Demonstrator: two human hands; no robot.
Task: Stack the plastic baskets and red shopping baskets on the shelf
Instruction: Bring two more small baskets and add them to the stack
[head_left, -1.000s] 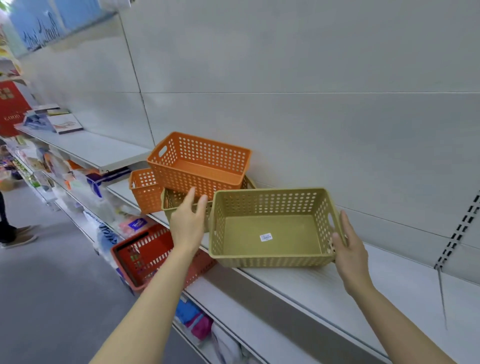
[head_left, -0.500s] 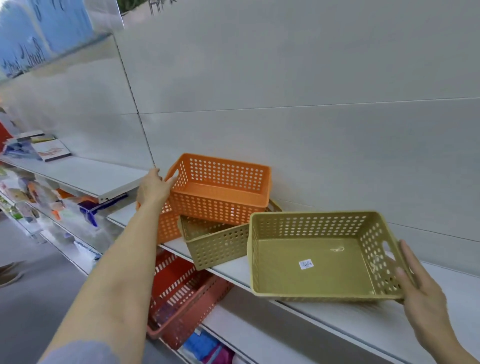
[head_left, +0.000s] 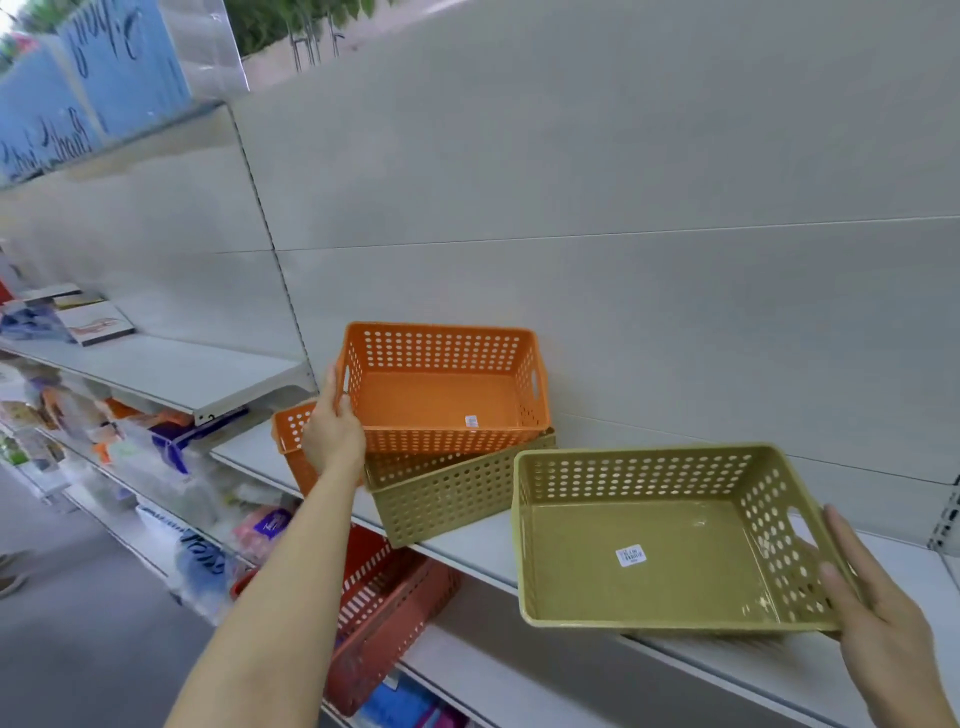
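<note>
An orange perforated basket (head_left: 441, 395) sits tilted on top of an olive basket (head_left: 457, 493) on the grey shelf (head_left: 467, 545). My left hand (head_left: 332, 431) grips the orange basket's left end. A second orange basket (head_left: 293, 431) stands behind that hand, partly hidden. To the right, a larger olive basket (head_left: 649, 556) with a white sticker lies on the shelf, overhanging its front edge. My right hand (head_left: 867, 608) holds its right end, thumb over the rim. A red shopping basket (head_left: 384, 608) hangs tilted on the shelf below.
The grey back panel (head_left: 623, 208) rises behind the baskets. A higher shelf (head_left: 171, 374) to the left carries boxed goods at its far end. Packaged goods (head_left: 208, 519) fill the lower shelves on the left. The aisle floor (head_left: 78, 649) lies at bottom left.
My left hand has closed its grip on the orange basket's left end, and the basket now sits more level. My right hand keeps hold of the large olive basket. The view has moved closer.
</note>
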